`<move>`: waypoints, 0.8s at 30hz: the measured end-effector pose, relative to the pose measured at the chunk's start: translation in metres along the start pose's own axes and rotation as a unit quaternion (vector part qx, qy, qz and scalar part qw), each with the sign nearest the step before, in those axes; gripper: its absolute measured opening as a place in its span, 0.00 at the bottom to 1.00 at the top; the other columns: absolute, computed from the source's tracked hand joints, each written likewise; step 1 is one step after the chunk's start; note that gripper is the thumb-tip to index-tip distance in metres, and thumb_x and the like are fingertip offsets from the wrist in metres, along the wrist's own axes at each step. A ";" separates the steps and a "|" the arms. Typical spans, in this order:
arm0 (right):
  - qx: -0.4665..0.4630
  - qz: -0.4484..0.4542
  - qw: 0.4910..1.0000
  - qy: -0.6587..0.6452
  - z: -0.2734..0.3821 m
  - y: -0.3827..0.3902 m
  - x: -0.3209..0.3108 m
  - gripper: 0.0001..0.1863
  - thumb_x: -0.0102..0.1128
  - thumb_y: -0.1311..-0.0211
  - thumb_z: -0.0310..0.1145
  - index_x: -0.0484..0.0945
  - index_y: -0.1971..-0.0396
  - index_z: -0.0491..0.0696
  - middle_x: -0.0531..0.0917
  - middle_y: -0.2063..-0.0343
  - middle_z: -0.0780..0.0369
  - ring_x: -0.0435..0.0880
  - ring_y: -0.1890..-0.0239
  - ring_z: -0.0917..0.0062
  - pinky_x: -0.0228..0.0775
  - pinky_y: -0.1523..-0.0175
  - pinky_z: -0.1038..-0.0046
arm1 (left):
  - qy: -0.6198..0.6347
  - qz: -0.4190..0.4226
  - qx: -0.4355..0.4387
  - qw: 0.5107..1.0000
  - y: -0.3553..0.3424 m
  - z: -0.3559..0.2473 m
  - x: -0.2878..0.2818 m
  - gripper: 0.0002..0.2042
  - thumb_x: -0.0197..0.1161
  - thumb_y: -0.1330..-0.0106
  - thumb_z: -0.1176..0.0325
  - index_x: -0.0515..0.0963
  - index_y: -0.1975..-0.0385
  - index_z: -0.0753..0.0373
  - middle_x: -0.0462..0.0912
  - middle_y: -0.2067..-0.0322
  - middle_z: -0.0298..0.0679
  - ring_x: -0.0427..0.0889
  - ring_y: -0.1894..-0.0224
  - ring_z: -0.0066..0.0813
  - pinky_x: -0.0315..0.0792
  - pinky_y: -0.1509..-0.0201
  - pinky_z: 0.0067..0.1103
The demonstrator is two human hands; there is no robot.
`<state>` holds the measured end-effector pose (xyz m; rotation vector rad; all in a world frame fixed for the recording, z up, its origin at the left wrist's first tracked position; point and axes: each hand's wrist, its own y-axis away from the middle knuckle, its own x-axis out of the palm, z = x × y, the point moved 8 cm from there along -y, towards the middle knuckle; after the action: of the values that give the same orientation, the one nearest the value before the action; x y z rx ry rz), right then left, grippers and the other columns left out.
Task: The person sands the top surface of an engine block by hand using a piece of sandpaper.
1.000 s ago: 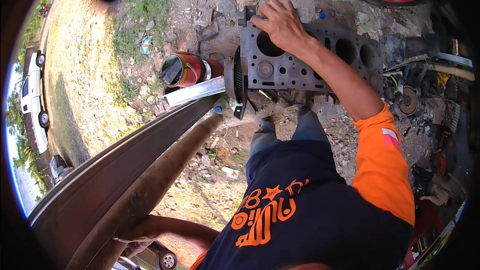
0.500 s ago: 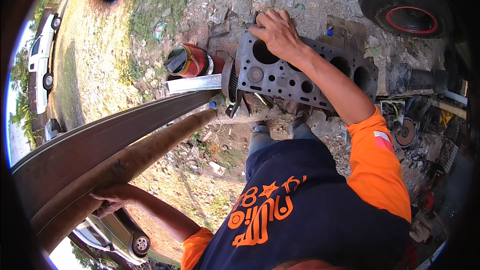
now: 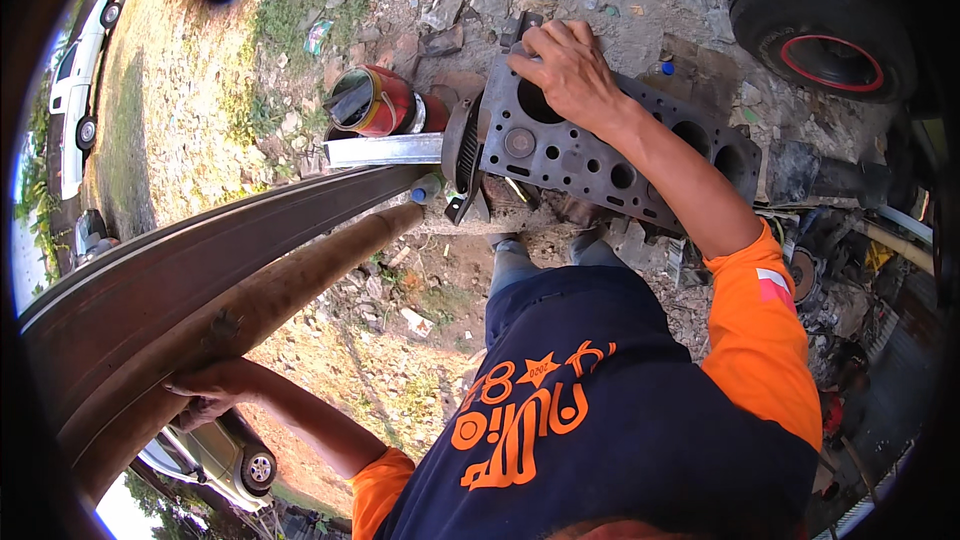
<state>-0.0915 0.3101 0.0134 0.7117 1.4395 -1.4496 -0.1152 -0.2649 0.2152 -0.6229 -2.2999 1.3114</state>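
Engine block (image 3: 598, 186), upper centre: my right hand (image 3: 570, 70) grips its edge, likely bracing. Left hand (image 3: 215, 387) at pole (image 3: 290, 292), grip unclear; probably needs steadiness next.

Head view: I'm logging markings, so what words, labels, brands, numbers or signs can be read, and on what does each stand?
Dark navy shirt with orange sleeves: large orange letters, digits and a star; wording not copied out.
Black rubber tyre with a red-ringed rim: faint sidewall lettering, too blurred to read.
White-and-pink sleeve patch: no legible text.
Grey metal engine block with round bores, under the right hand: no readable text.
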 end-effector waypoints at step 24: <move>-0.086 0.008 0.995 -0.052 0.045 0.009 0.002 0.16 0.60 0.40 0.26 0.89 0.55 0.56 0.81 0.58 0.65 0.78 0.49 0.71 0.61 0.42 0.64 | 0.030 0.020 -0.024 0.999 0.005 -0.014 0.006 0.39 0.74 0.34 0.54 0.58 0.39 0.75 0.72 0.45 0.62 0.81 0.46 0.46 0.80 0.40 0.37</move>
<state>-0.0742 0.2670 0.0143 0.5310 1.4547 -1.3123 -0.1118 -0.2494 0.2186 -0.7176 -2.2876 1.2396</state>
